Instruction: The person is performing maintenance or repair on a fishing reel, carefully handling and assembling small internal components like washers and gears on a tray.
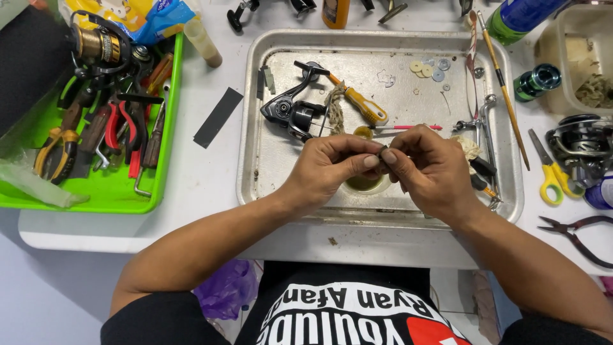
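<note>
Head view: reel [290, 114] (black) beyond both hands [383, 163] on tray [255, 179].

- Left hand [332, 163] and right hand [431, 167] pinch a small dark part [382, 153] together over a metal tray [255, 172].
- A black fishing reel [290, 114] lies in the tray.
- A green tray [108, 191] of pliers sits left.

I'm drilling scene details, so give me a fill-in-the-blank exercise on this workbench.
1. Both hands pinch a small dark part above the metal ____.
2. The pliers lie in the ____ plastic tray.
3. The scissors right of the metal tray have ____ handles.
4. The black fishing reel lies beside a screwdriver with a ____ handle.

Missing words: tray; green; yellow; yellow
</note>
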